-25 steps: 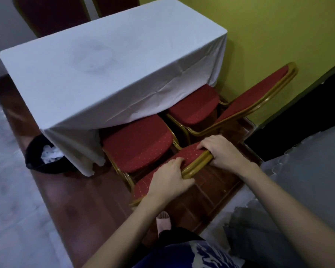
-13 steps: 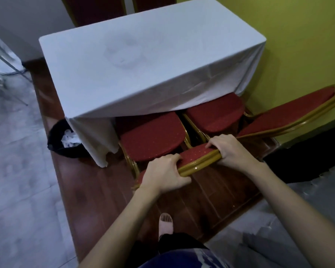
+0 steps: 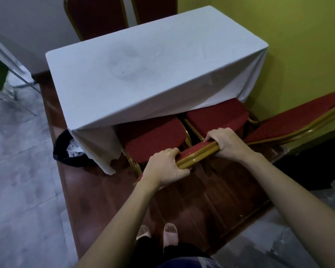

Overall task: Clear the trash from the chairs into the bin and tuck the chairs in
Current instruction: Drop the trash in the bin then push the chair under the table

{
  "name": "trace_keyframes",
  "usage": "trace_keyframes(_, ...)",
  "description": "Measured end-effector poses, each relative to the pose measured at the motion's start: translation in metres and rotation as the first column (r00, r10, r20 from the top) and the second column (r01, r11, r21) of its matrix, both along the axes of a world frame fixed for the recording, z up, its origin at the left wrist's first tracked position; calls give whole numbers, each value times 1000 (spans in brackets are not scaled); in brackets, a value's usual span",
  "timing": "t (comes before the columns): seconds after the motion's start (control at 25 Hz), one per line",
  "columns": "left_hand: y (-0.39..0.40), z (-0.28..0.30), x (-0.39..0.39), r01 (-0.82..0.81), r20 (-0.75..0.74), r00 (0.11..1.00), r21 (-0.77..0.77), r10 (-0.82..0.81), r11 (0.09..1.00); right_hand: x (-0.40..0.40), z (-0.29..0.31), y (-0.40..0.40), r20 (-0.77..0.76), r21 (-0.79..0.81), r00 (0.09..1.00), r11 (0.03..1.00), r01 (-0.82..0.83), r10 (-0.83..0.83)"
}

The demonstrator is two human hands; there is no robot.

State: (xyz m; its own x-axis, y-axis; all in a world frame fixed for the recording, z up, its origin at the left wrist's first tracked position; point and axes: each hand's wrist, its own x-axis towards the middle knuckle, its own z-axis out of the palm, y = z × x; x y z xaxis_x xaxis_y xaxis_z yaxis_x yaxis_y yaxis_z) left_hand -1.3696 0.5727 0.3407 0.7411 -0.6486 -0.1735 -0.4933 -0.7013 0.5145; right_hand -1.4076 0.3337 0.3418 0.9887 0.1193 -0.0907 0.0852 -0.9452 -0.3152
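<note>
Both my hands grip the gold-framed top of a red chair's backrest [image 3: 198,150]: my left hand [image 3: 165,167] at its left end, my right hand [image 3: 227,143] at its right end. That chair's red seat [image 3: 153,140] sits partly under the white-clothed table [image 3: 143,74]. A second red chair [image 3: 215,117] stands to its right, its seat also partly under the cloth and its backrest [image 3: 298,118] leaning toward the yellow wall. A black bin [image 3: 66,151] with white crumpled trash inside stands at the table's left corner, half hidden by the hanging cloth.
Two more red chair backs [image 3: 97,16] rise behind the table's far side. The yellow wall [image 3: 298,45] is close on the right. A metal-framed stand [image 3: 10,78] is at the left. My feet [image 3: 157,233] stand on the reddish wood floor strip.
The view has pulled back and shifted, so the table sits further right and lower in frame. Both hands keep the same grip on the backrest, and the seat lies a little further under the cloth.
</note>
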Motion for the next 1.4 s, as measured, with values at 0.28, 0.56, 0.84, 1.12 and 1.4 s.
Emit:
trace_keyframes(0.28, 6, -8, 12, 84, -302, 949, -52, -96, 995, -13, -1, 6, 31, -12, 994, 994, 105, -104)
trace_keyframes(0.56, -101, 29, 39, 286, -257, 911, -167, -322, 943, -37, 29, -70, -161, 88, 953, 958, 274, -258)
trace_keyframes(0.84, -244, 26, 26, 328, -142, 923, -189, -357, 925, -94, 61, -225, 129, 300, 777, 771, 561, -616)
trace_keyframes(1.12, -383, 29, -21, 333, -180, 908, -237, -378, 913, -111, 51, -385, 37, 22, 876, 876, 481, -482)
trace_keyframes(1.4, -443, 31, -28, 371, -235, 881, -195, -410, 908, -106, 40, -417, 16, -119, 914, 907, 404, -405)
